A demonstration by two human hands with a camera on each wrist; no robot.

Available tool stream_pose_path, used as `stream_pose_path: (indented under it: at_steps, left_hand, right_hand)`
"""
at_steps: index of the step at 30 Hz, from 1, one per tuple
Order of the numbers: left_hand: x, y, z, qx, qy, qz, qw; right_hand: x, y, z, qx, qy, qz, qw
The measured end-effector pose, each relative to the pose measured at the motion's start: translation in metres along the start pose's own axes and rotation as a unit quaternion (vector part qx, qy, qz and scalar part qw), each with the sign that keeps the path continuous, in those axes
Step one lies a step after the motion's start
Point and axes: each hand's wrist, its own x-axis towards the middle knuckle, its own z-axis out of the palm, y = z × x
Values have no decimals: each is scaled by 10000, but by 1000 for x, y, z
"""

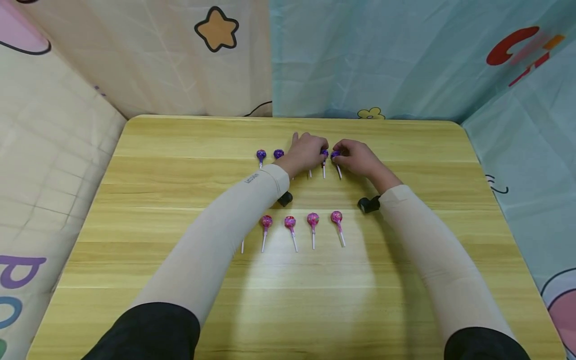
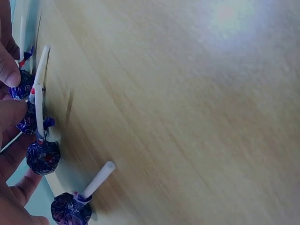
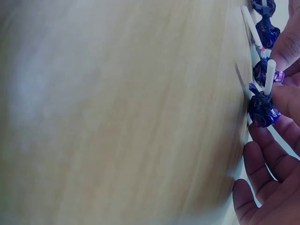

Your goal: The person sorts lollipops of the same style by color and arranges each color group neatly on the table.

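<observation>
At the far side of the table, my left hand (image 1: 306, 151) pinches the head of a purple-wrapped lollipop (image 1: 324, 153). Beside it, my right hand (image 1: 358, 159) pinches another purple lollipop (image 1: 335, 155) by its head, the stick pointing towards me. The two heads are close together in the right wrist view, where the right hand's lollipop (image 3: 264, 110) is the lower one. More purple lollipops (image 1: 261, 154) stretch in a row to the left, partly hidden behind my left hand and wrist. In the left wrist view a loose purple lollipop (image 2: 71, 208) lies near the left fingers.
Nearer to me a row of pink lollipops (image 1: 312, 219) lies on the wooden table (image 1: 315, 310), sticks towards me. My left sleeve covers the row's left end. Small black devices (image 1: 369, 204) sit at both wrists. Printed curtains (image 1: 382, 60) hang behind the table.
</observation>
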Motion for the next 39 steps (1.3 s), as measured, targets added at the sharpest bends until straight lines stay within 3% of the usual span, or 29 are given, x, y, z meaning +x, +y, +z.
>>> stream_pose_path:
  at_steps: [14, 24, 28, 34, 39]
  left_hand:
    - [0, 1, -1, -19, -95, 23, 10000]
    - [-6, -3, -7, -413, 173, 1, 9990]
    - [-17, -9, -13, -789, 582, 63, 9952]
    - [-47, -19, -18, -1576, 1155, 259, 9804]
    - [-75, -28, -25, -1681, 1422, 441, 9745]
  right_hand:
    - [1, 0, -1, -141, 58, -19, 9999]
    - [1, 7, 0, -155, 147, 80, 9997]
    - [1, 7, 4, -326, 150, 40, 9993]
    - [-1, 7, 7, -406, 229, 13, 9989]
    - [-3, 4, 4, -344, 247, 62, 9991]
